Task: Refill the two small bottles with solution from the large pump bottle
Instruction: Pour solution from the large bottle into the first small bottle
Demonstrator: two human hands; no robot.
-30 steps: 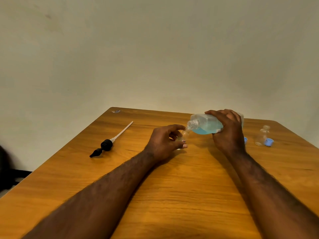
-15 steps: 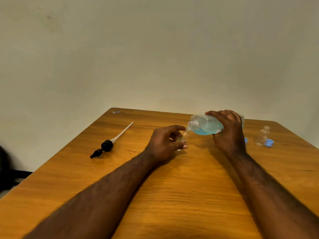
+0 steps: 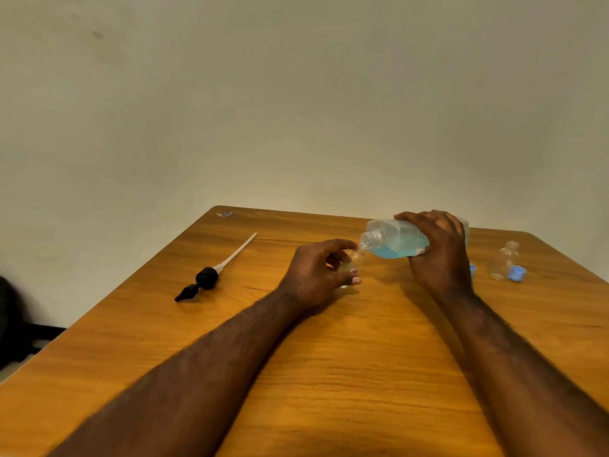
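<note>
Large clear plastic bottle, uncapped, is gripped near-horizontal by the curled right hand; blue liquid is pooled along its lower side; its mouth is held at the small clear bottle, pinched by left hand fingers on the wooden table; fill level cannot be told; second small clear bottle stands empty-looking beside a blue cap near the right edge; black pump head with white tube lies near the left edge, well apart.

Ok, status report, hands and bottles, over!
Right hand tips large bottle, mouth at small bottle held by left hand. Second small bottle stands uncapped. Nothing blocking.
</note>
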